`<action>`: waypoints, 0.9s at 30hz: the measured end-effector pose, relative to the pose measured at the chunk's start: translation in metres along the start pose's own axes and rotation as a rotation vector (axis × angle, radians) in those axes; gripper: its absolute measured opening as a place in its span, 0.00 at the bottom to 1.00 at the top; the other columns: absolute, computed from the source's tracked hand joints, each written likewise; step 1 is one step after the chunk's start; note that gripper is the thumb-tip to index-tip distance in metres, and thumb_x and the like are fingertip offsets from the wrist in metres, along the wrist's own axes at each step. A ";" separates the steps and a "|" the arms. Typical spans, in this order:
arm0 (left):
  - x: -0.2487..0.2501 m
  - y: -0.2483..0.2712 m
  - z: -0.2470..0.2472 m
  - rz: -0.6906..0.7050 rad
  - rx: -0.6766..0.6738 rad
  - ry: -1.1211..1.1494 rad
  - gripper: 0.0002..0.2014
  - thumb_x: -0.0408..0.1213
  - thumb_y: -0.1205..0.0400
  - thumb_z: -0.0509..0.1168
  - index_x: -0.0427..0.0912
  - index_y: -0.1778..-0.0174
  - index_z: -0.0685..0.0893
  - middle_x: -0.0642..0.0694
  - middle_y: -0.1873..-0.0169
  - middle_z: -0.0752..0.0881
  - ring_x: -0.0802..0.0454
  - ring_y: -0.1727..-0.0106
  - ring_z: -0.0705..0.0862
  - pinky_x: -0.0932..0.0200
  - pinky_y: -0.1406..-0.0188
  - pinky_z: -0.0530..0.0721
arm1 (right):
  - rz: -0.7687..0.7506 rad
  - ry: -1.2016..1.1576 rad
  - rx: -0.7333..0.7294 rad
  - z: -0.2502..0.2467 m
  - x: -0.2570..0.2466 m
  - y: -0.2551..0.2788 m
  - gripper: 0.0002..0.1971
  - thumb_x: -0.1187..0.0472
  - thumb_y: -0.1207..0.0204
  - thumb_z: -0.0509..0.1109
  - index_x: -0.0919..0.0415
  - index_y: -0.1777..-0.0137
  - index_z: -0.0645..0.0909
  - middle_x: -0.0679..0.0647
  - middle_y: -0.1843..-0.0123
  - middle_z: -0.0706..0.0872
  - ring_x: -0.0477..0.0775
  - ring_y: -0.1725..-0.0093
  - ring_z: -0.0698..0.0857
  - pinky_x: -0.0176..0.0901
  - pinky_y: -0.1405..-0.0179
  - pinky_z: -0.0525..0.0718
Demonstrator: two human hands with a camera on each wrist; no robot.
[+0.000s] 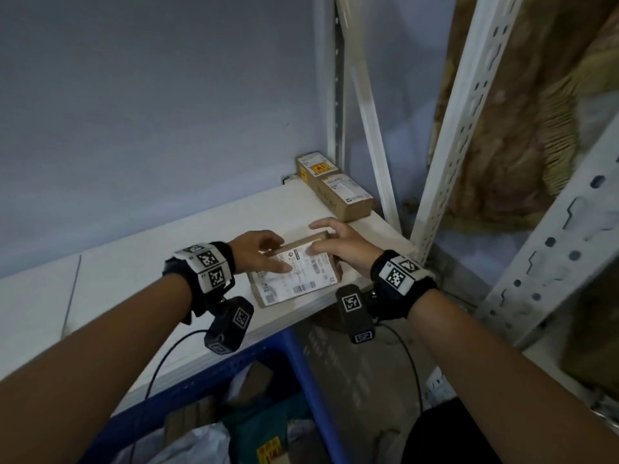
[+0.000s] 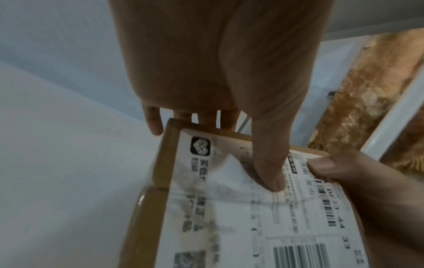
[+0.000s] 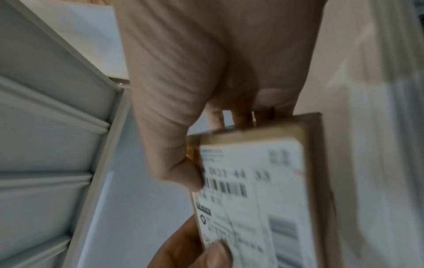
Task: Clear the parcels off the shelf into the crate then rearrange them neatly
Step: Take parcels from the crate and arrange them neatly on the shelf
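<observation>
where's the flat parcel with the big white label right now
In the head view the flat parcel lies at the shelf's front right edge, held between the left hand and right hand, in front of two small boxes.

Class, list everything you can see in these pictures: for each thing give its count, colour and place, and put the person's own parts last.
flat parcel: one, brown with a white label, near the shelf's front edge, between both hands.
small boxes: two, brown with labels, end to end at the shelf's back right corner.
shelf board: one, white, bearing all three parcels.
uprights: white perforated metal, right of the shelf.
blue frame: under the shelf's front edge.
parcels below: brown and white, count unclear, under the shelf.
left hand: thumb on the label, fingers over the parcel's far edge.
right hand: grips the parcel's right end.
wrist cameras: two, black.
</observation>
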State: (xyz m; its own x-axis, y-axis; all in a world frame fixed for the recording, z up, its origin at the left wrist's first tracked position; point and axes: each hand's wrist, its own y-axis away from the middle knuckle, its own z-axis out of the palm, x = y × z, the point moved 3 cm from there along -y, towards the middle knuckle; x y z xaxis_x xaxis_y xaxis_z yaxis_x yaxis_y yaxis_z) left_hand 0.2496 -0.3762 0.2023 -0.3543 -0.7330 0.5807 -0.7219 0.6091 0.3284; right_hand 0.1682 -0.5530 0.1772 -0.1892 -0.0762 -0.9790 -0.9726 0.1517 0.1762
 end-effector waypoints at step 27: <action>0.101 -0.065 0.123 -0.047 -0.090 0.895 0.08 0.28 0.14 0.53 0.37 0.48 0.76 0.47 0.64 0.81 0.54 0.63 0.80 0.66 0.61 0.82 | 0.225 0.614 0.695 -0.089 0.043 -0.002 0.24 0.57 0.24 0.64 0.55 0.27 0.74 0.61 0.27 0.72 0.67 0.31 0.75 0.58 0.30 0.76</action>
State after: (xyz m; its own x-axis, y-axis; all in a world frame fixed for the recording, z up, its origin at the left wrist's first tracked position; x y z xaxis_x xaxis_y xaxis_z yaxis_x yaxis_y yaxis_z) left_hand 0.1880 -0.5275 0.1485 0.2968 -0.2706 0.9158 -0.6614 0.6335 0.4015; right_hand 0.1505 -0.6439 0.1440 -0.5921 -0.4479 -0.6700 -0.6443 0.7625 0.0596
